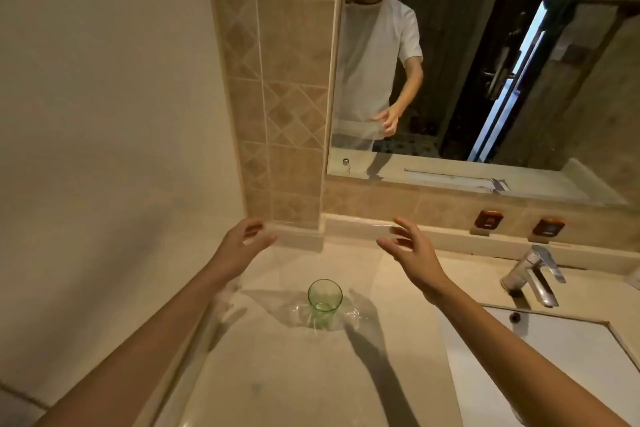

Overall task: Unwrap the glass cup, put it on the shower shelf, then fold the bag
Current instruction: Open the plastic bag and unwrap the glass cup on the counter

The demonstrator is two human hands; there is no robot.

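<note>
One green glass cup [325, 298] stands upright below two raised hands.

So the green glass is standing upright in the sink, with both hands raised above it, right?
Not in the sink. The head view shows the green glass standing upright on the counter, left of the sink. Both the left hand and right hand are raised above it.

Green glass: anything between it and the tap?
Head view: only bare counter between the green glass and the tap, plus some clear plastic around the glass's base.

dim warm light from above, soft arm shadows on the counter [284, 374], wide-angle bending at edges.
</note>
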